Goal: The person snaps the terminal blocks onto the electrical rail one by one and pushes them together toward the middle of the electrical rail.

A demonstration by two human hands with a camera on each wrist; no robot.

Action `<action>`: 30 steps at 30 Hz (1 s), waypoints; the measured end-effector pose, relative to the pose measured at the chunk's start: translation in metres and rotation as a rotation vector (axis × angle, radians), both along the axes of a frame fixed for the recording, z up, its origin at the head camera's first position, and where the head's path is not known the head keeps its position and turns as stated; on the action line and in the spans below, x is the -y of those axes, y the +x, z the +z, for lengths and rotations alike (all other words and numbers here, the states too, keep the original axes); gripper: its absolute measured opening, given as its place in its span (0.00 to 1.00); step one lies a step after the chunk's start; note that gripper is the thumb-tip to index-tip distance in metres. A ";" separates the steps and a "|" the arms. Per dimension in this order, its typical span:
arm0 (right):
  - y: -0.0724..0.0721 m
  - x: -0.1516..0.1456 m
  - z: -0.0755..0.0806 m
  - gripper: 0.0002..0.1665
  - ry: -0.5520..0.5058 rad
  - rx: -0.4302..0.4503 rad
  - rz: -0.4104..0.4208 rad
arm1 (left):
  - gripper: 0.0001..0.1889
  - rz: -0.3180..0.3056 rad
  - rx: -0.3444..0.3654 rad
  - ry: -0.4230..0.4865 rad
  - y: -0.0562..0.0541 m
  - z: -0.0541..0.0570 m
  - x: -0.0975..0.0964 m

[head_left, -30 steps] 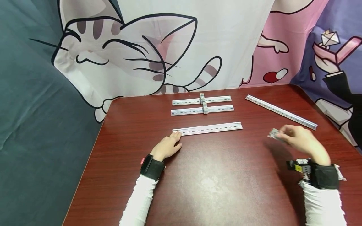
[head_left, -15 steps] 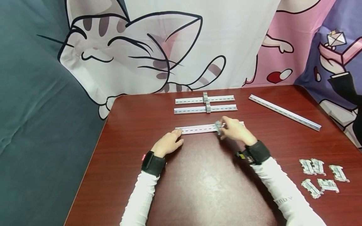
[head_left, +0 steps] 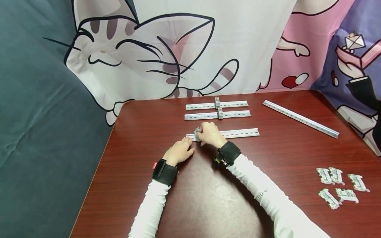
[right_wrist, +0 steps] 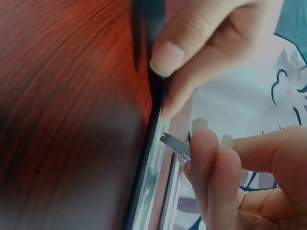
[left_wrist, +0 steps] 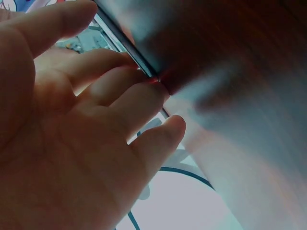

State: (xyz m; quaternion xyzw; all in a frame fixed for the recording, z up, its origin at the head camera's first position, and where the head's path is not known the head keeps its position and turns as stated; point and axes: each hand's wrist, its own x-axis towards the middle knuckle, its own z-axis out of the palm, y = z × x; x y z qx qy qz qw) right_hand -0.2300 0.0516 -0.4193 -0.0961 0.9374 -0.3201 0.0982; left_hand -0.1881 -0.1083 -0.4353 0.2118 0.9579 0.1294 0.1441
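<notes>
A slotted metal DIN rail lies crosswise on the table in front of the person. The left hand rests on its left end, fingers fairly straight; the left wrist view shows the fingertips at the rail's edge. Just right of it, the right hand pinches a small grey terminal block over the same rail. In the right wrist view the block sticks out from between thumb and fingers, its lower end close over the rail. The fingers hide the rest of the block.
Behind lie two parallel rails, each bearing a cluster of terminal blocks near its middle. Another rail lies slanted at the back right. Several loose terminal blocks lie at the right. A printed cloth hangs behind the table.
The right hand has carried the terminal block from the right side of the table leftward along the front rail, to beside the left hand. The left hand stays on the rail's end.
</notes>
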 end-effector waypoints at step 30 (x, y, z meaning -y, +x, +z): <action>-0.001 0.039 -0.020 0.16 0.220 0.020 -0.082 | 0.17 0.063 -0.071 0.026 0.007 0.004 -0.004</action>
